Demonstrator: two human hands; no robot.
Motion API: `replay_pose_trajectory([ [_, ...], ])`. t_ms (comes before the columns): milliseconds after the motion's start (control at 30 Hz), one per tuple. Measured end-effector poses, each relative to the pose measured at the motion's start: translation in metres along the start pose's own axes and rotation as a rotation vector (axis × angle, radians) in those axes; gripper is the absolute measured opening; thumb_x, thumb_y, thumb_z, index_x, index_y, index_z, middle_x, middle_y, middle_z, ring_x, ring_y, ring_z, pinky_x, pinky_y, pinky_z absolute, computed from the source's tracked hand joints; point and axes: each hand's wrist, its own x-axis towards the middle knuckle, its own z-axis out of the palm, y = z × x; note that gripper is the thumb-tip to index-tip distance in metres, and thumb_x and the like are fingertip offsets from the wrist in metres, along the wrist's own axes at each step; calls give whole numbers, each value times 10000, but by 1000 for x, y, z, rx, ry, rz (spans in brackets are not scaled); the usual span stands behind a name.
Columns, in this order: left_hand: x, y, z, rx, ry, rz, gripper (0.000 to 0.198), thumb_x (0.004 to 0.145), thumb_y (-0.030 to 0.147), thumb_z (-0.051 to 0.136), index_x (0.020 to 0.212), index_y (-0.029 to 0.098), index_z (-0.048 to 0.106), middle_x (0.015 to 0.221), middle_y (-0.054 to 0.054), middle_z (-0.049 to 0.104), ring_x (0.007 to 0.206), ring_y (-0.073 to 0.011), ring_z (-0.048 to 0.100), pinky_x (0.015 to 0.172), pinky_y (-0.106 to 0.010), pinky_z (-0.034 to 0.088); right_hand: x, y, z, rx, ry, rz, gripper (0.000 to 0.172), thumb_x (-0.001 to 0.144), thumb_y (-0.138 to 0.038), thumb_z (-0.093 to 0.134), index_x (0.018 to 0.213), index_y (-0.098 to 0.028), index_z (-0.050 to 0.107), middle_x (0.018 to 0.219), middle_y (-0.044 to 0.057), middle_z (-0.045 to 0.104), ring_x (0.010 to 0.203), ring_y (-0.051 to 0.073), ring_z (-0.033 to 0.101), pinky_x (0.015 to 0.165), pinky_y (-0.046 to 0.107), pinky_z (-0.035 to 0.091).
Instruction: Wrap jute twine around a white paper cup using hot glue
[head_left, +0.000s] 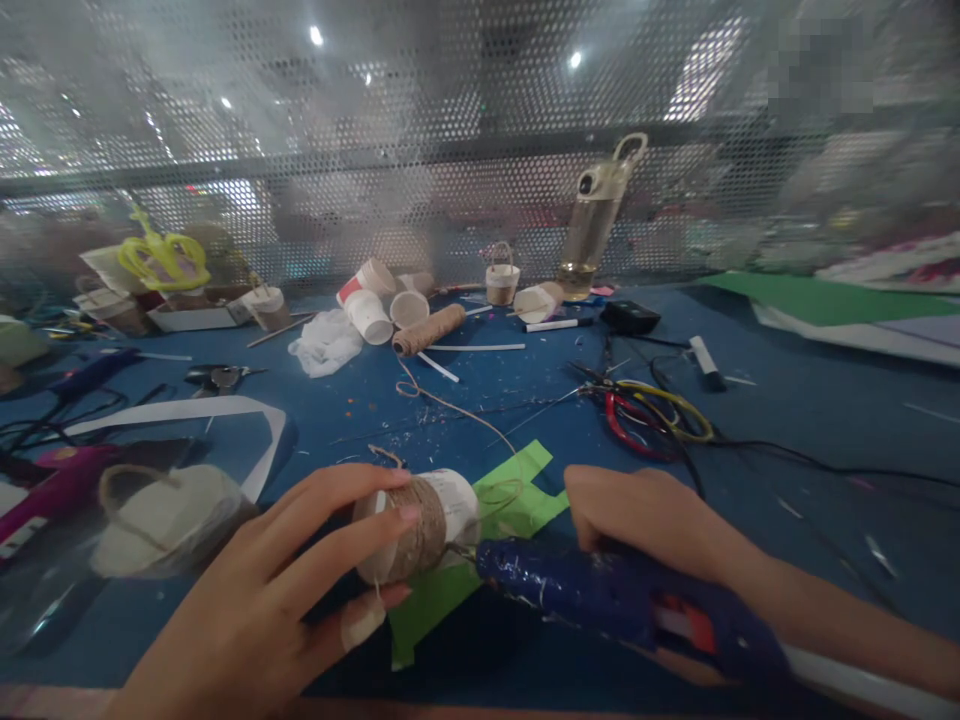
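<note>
My left hand [300, 570] holds a white paper cup [457, 500] lying on its side, its fingers over a band of wound twine [424, 520]. One fingertip wears a bandage. In my right hand [645, 510] is a dark blue hot glue gun [562, 585], its nozzle at the edge of the twine band. Whether the tip touches the cup I cannot tell. Beneath the cup lies green paper [536, 490]. A loose strand of twine runs from near the cup back to a twine spool [431, 330].
Scissors [652, 410] and a black cable lie right of centre. At the back stand a bottle [595, 225], several paper cups [369, 315] and a small basket [502, 284]. On the left are a cup with a twine handle [169, 525] and a magenta glue gun [60, 490].
</note>
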Motion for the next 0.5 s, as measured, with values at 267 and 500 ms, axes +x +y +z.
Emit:
replay_pose_trajectory([
  [267,-1,1,1,-8,0,-8,271,1104,172,533,1368,204,583,1473,-69,565,1395,-128,551,1151,-197,435,-2,1,5,18,76,-37,326,703,-25,494,895,-288,477,867,-51,639,664,158,573,560,304,219],
  [500,-1,2,1,-63,2,-36,304,1094,137,529,1383,215,581,1489,-62,563,1406,-130,547,1183,-209,420,-3,-4,3,23,168,-68,317,693,-75,501,890,-290,376,822,-69,566,633,146,507,539,289,223],
])
